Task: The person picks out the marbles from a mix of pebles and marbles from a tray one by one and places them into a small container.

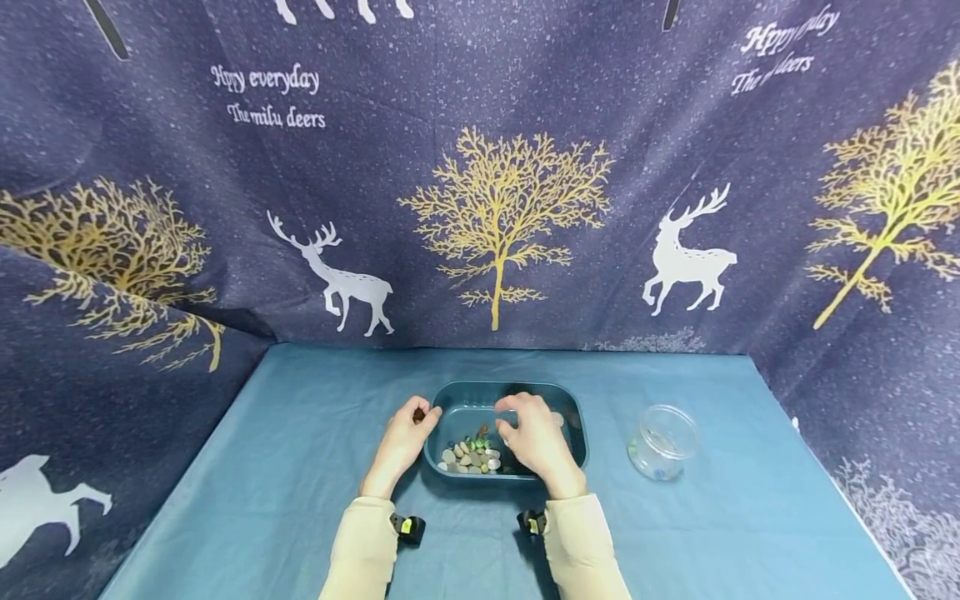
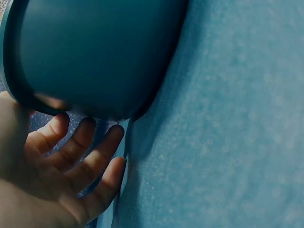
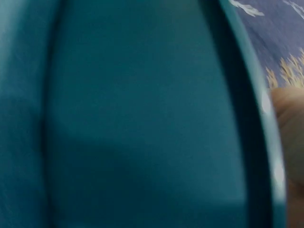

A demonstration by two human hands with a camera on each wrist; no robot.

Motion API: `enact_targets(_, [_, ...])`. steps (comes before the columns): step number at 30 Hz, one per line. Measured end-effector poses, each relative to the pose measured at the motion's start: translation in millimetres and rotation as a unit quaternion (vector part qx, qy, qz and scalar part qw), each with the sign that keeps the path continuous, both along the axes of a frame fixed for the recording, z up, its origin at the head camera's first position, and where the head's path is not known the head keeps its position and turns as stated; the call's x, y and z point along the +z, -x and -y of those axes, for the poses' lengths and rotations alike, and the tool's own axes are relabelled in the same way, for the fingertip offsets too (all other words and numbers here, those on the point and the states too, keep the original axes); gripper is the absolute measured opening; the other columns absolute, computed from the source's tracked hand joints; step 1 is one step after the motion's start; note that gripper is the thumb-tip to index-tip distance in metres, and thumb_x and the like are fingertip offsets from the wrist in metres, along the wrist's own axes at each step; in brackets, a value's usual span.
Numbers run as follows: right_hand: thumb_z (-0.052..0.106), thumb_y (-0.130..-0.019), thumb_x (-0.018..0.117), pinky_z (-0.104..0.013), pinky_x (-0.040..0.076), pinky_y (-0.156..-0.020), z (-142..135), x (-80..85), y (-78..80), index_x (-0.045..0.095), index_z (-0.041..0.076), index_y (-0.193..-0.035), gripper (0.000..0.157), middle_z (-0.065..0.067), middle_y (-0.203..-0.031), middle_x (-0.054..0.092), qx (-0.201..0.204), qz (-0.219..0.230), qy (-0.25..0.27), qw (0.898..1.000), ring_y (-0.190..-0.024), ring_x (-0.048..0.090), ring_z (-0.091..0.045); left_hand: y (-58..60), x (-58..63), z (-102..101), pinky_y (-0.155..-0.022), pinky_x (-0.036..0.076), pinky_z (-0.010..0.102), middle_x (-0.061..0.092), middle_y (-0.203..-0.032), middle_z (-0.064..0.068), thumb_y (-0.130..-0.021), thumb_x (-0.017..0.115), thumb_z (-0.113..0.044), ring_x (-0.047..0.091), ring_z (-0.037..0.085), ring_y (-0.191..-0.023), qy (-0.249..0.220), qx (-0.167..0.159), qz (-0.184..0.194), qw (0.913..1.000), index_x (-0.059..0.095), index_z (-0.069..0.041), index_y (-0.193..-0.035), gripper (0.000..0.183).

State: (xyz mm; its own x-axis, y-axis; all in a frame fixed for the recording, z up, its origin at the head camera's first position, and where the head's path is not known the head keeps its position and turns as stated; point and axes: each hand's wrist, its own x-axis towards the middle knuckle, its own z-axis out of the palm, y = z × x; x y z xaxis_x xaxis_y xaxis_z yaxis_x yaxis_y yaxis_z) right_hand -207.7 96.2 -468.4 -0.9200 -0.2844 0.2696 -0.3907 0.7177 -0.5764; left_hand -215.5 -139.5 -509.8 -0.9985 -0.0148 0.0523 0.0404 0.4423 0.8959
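A dark teal tray (image 1: pixel 504 478) holds several pale pebbles (image 1: pixel 468 458) and green glass-like pieces (image 1: pixel 477 443) heaped at its front left, with a small brown piece (image 1: pixel 483 431) behind them. At the tray's left end my left hand (image 1: pixel 402 437) grips the rim; in the left wrist view its curled fingers (image 2: pixel 97 166) come up against the outer wall. My right hand (image 1: pixel 534 433) reaches over the tray's right half, thumb and forefinger held apart with a gap between them. A whitish round piece (image 1: pixel 558 419) shows just past its knuckles. The right palm is hidden.
A clear round jar (image 1: pixel 663 443) with a few coloured pieces at its bottom stands on the blue cloth (image 1: pixel 720 517) right of the tray. Behind hangs a dark blue curtain (image 1: pixel 450 275) printed with deer and trees. Black wrist straps (image 1: pixel 408 528) sit over both cream sleeves.
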Motion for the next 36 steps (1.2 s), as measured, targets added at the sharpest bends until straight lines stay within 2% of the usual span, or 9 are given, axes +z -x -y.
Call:
enact_targets(2, [0.009,-0.087,0.074,-0.054,0.045,-0.086,6,-4.3,-0.3,0.072,0.010,-0.104,0.017,-0.010,-0.105,0.065,0.008,-0.009,-0.016,1.000,-0.103,0.057,-0.037,0.0,0.2,0,-0.063,0.036,0.033,0.047,-0.077,0.004,-0.099,0.059,-0.030,0.043,0.019,-0.065,-0.002,0.000,0.001,1.0000,0.050,-0.012,-0.089,0.023])
enact_targets(5, [0.009,-0.084,0.076,-0.058,0.044,-0.084,12,-11.1,-1.2,0.074,0.013,-0.098,0.014,-0.010,-0.102,0.065,0.004,-0.020,-0.045,0.999,-0.102,0.056,-0.038,0.0,0.4,-1,-0.063,0.036,0.033,0.046,-0.077,0.004,-0.099,0.059,-0.030,0.043,0.019,-0.065,-0.004,-0.001,0.002,1.0000,0.050,-0.012,-0.089,0.023])
enact_targets(13, [0.010,-0.083,0.077,-0.057,0.036,-0.079,20,-14.9,-3.6,0.077,0.017,-0.090,0.009,-0.007,-0.099,0.065,-0.040,0.022,-0.077,0.996,-0.101,0.049,-0.037,0.2,0.3,0,-0.063,0.036,0.034,0.046,-0.077,0.004,-0.099,0.059,-0.030,0.044,0.019,-0.065,-0.005,0.002,0.001,1.0000,0.050,-0.012,-0.089,0.023])
enact_targets(20, [0.013,-0.083,0.077,-0.065,0.030,-0.085,22,-14.8,-2.2,0.079,0.020,-0.085,0.007,-0.002,-0.096,0.070,-0.056,0.036,-0.095,0.993,-0.101,0.049,-0.035,0.9,-0.9,-1,-0.063,0.036,0.033,0.047,-0.077,0.003,-0.099,0.059,-0.030,0.044,0.019,-0.066,-0.003,0.007,-0.002,1.0000,0.050,-0.012,-0.089,0.022])
enact_targets(24, [0.016,-0.083,0.078,-0.065,0.028,-0.086,23,-18.4,0.0,0.078,0.022,-0.083,0.006,-0.002,-0.097,0.068,-0.049,0.051,-0.108,0.992,-0.102,0.046,-0.034,0.0,-1.4,0,-0.063,0.036,0.033,0.047,-0.077,0.004,-0.099,0.059,-0.029,0.044,0.019,-0.065,-0.005,0.006,-0.001,1.0000,0.050,-0.012,-0.089,0.022])
enact_targets(29, [0.016,-0.083,0.077,-0.062,0.028,-0.082,24,-20.4,1.3,0.077,0.023,-0.081,0.007,-0.001,-0.095,0.062,-0.032,0.066,-0.120,0.990,-0.096,0.042,-0.030,-0.6,-2.3,1,-0.063,0.035,0.033,0.047,-0.077,0.004,-0.100,0.059,-0.029,0.042,0.019,-0.064,-0.005,0.001,-0.006,1.0000,0.049,-0.012,-0.089,0.023])
enact_targets(36, [0.016,-0.084,0.075,-0.062,0.030,-0.083,22,-16.9,1.1,0.076,0.019,-0.085,0.003,-0.002,-0.096,0.057,-0.033,0.068,-0.106,0.991,-0.099,0.042,-0.031,0.1,-2.6,-1,-0.062,0.035,0.033,0.046,-0.076,0.004,-0.100,0.059,-0.029,0.042,0.018,-0.062,-0.003,-0.003,-0.007,1.0000,0.049,-0.011,-0.089,0.023])
